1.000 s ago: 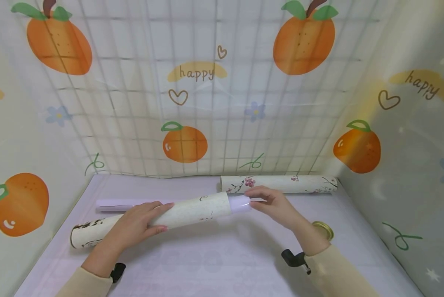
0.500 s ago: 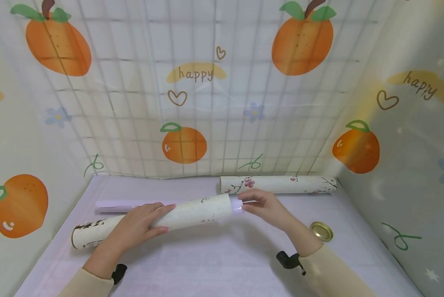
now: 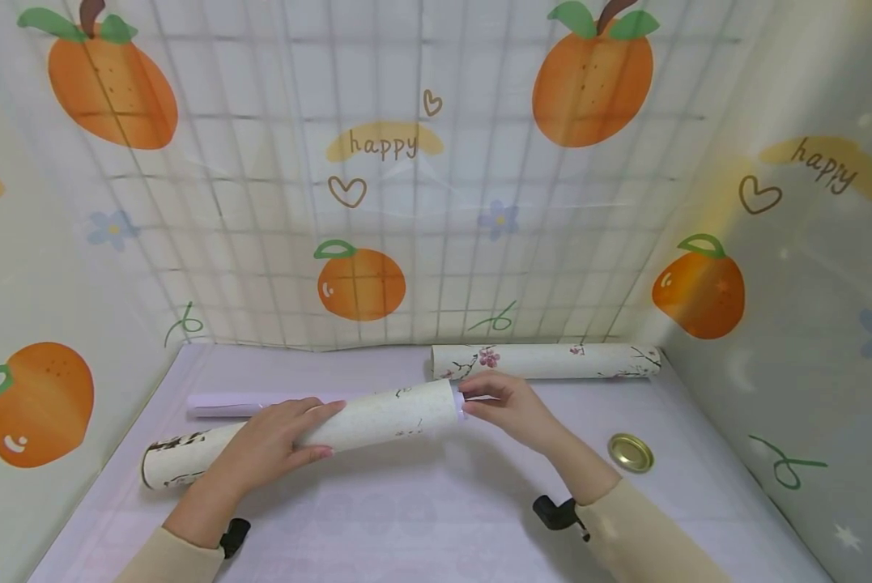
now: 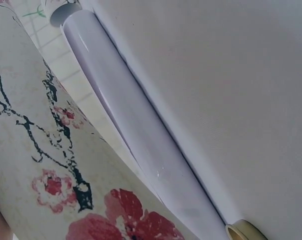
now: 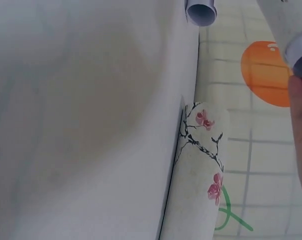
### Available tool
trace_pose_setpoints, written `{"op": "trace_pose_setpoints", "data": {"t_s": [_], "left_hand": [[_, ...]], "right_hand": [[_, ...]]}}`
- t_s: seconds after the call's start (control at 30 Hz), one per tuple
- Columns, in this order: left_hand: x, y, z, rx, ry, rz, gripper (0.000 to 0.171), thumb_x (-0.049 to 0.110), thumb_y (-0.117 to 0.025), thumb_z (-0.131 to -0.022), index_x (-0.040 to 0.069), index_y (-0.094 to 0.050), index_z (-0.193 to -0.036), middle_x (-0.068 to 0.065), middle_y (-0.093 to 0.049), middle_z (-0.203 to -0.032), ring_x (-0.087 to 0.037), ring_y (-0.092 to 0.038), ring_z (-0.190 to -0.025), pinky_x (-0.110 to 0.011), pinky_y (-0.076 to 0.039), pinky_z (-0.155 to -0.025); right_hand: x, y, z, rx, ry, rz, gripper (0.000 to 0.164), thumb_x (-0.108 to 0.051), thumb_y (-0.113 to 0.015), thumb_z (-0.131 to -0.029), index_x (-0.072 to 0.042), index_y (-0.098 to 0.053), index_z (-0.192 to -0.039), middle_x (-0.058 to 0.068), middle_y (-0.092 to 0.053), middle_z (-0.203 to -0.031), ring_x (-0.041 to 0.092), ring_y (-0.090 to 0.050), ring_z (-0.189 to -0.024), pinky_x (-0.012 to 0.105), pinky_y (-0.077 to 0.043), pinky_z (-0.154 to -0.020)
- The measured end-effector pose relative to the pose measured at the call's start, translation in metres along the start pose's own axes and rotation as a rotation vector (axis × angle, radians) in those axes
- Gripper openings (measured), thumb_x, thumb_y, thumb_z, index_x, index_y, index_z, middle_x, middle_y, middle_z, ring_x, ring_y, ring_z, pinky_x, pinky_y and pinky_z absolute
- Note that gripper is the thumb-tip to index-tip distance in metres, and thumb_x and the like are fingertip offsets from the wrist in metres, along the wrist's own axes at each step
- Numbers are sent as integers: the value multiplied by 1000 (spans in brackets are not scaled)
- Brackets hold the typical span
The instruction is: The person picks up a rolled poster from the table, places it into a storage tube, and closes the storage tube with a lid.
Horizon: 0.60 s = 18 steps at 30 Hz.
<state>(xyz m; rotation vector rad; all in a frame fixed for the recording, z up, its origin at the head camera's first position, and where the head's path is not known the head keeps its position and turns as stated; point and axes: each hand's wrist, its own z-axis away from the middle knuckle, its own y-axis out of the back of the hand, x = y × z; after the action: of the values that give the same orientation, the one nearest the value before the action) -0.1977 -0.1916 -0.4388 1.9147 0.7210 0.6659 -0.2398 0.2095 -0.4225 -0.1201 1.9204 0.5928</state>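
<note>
The left hand point(image 3: 271, 437) grasped the blossom-patterned tube point(image 3: 377, 417) around its middle, tilted, right end raised, above the near part of the table point(image 3: 392, 526); the right hand point(image 3: 512, 409) pinched, with bent fingers and thumb, the short end of the lilac roll point(image 3: 461, 405) left showing at that tube's right mouth; the step in hand seemed to be seating the roll inside; the next move looked to call for a steady left grip and a straight push leftward until the rim sat level.

Beyond the grip, a second lilac roll point(image 3: 224, 405) lay far left, partly behind the hand; a far tube point(image 3: 545, 361) lay far right, along the wall; a gold lid point(image 3: 631, 452) rested to the right.

The right wrist view showed both rolls hollow at their ends, which the head view did not; the left wrist view alone showed a gold ring-like piece point(image 4: 246, 231) near the second roll, too cropped to identify.
</note>
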Motion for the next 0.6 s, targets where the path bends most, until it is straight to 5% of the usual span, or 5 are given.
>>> {"op": "trace_pose_setpoints", "data": {"t_s": [0.27,0.6], "left_hand": [[1,0,0,9,-10,-7,69,50,-75,-86,34,-49,-148,4,-63,-123,-20,-63,-103,-45,-53,-86],[3,2,-1,-6,-8,-13,68,48,-76,-86,32,-51,-147,1,-64,-124,-22,-64,-103,-47,-53,-87]], "right_hand": [[0,-7,-2,-11,3,-24,26,5,-72,-88,7,-68,-114,23,-64,-119,37,-66,-109,35,-57,-89],[2,-9,0,-5,-37,5,24,-2,-73,-90,4,-71,-113,19,-66,-121,19,-67,-108,30,-56,-90]]}}
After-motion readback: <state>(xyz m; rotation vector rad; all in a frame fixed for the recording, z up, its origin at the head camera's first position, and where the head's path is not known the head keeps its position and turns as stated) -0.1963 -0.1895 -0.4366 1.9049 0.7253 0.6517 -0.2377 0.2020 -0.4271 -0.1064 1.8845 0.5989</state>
